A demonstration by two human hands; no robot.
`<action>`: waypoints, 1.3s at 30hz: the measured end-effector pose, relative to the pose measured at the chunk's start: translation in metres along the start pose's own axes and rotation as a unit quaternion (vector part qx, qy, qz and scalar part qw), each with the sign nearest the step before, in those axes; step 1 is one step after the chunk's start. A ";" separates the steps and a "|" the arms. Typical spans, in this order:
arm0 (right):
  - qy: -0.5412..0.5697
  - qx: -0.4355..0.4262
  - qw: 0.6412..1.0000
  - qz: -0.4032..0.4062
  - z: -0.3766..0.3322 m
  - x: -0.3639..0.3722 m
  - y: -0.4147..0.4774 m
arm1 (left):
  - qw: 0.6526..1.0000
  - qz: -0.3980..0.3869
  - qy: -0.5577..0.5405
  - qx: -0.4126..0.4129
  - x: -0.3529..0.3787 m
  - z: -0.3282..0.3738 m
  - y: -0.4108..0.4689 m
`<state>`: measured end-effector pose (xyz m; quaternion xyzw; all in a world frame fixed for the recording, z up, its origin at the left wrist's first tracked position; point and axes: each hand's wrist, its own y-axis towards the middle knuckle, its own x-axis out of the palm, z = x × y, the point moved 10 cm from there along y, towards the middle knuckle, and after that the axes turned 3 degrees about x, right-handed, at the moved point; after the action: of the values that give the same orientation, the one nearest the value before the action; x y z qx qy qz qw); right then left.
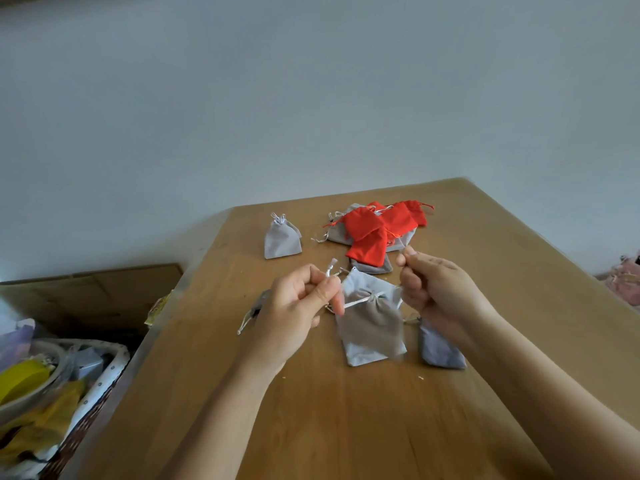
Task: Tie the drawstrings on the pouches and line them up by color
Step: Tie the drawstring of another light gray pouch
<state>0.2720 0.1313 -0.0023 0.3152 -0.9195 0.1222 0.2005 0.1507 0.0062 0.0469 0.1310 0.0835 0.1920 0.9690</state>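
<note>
The left hand (pixel 298 306) and right hand (pixel 436 289) each have a grip pinched on a cord (pixel 356 301) of the grey pouch (pixel 370 327) between them over the worktop (pixel 311 410); an uneven tug could slip one free

grey pouch (pixel 370 327) cinched, red pouches (pixel 374 230) heaped

Looks like a room in a home, turned over to small handwork. Has a plain pale wall (pixel 311 98) behind a wooden desk (pixel 346 427) that carries a loose heap of cloth pouches (pixel 374 230). Holds a cloth-lined wicker basket (pixel 116 358) crammed with household odds and ends just beside the desk's left edge, with a brown cardboard box (pixel 104 289) behind it.
</note>
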 end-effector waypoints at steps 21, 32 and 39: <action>-0.229 -0.145 0.942 -0.200 -0.005 0.074 -0.041 | 0.989 -0.071 0.119 -0.053 0.020 -0.015 -0.008; -0.287 -0.174 0.930 -0.149 -0.013 0.068 -0.039 | 0.990 -0.114 0.076 -0.040 0.040 -0.009 -0.011; -0.352 -0.190 0.910 -0.109 -0.024 0.055 -0.036 | 0.994 0.019 0.010 -0.104 0.008 -0.022 -0.005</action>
<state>0.2621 0.0823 0.0475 0.3921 -0.8961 -0.1961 -0.0686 0.1548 0.0096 0.0241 0.0286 0.0705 0.2194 0.9727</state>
